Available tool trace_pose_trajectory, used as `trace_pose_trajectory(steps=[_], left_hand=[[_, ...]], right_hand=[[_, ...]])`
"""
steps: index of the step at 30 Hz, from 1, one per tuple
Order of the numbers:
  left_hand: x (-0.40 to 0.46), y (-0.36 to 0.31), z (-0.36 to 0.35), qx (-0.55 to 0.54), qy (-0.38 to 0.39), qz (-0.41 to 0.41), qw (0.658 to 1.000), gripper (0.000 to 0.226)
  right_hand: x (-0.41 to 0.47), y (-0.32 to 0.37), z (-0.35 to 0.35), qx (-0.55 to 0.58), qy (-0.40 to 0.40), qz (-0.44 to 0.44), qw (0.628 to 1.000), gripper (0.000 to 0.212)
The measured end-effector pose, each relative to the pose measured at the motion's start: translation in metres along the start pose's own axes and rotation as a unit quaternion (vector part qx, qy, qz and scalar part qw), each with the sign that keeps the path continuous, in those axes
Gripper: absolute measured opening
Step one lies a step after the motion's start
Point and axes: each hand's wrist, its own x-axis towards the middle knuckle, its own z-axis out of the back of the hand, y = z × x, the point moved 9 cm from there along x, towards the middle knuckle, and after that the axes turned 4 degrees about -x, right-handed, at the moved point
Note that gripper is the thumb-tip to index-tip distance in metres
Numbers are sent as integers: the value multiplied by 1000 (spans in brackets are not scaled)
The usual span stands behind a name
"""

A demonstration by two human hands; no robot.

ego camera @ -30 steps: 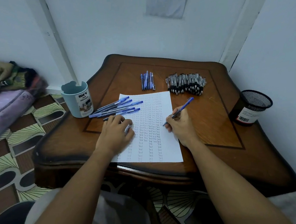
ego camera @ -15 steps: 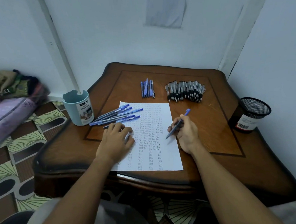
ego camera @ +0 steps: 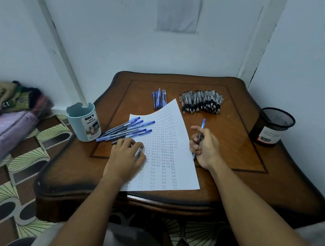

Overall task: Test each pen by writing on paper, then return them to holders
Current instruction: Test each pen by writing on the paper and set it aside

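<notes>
A white paper (ego camera: 179, 133) covered in rows of the word "Test" lies on the wooden table (ego camera: 237, 156); its far corner curls upward. My right hand (ego camera: 205, 148) grips a blue pen (ego camera: 202, 124) just off the paper's right edge, tip pointing down toward me. My left hand (ego camera: 124, 158) rests on the paper's left side with fingers curled, a small pale object partly showing beneath them. Several blue pens (ego camera: 127, 130) lie left of the paper beside a light blue holder (ego camera: 83, 122). A black mesh holder (ego camera: 272, 125) stands at the right.
A small group of blue pens (ego camera: 159, 99) lies at the back centre, and a dense pile of black-and-clear pens (ego camera: 201, 101) sits to its right. White walls close in behind and to the right. A patterned floor and bedding lie at the left.
My right hand has lifted the pen off the paper and drawn it right, past the sheet's edge. The paper's far corner has curled up. My left hand has stayed put.
</notes>
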Motion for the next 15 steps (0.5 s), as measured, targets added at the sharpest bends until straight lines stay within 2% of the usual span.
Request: trace_pose_trajectory(steps=[5, 11, 15], left_hand=[[0, 0, 0, -2, -2, 0, 1000, 36], [0, 0, 2, -13, -2, 9, 1000, 37], [0, -1, 2, -14, 2, 7, 1000, 39]], right_hand=[[-2, 3, -1, 13, 11, 3, 1000, 6], [-3, 5, -8, 20, 43, 4, 999, 8], [-2, 3, -8, -4, 40, 1, 999, 22]])
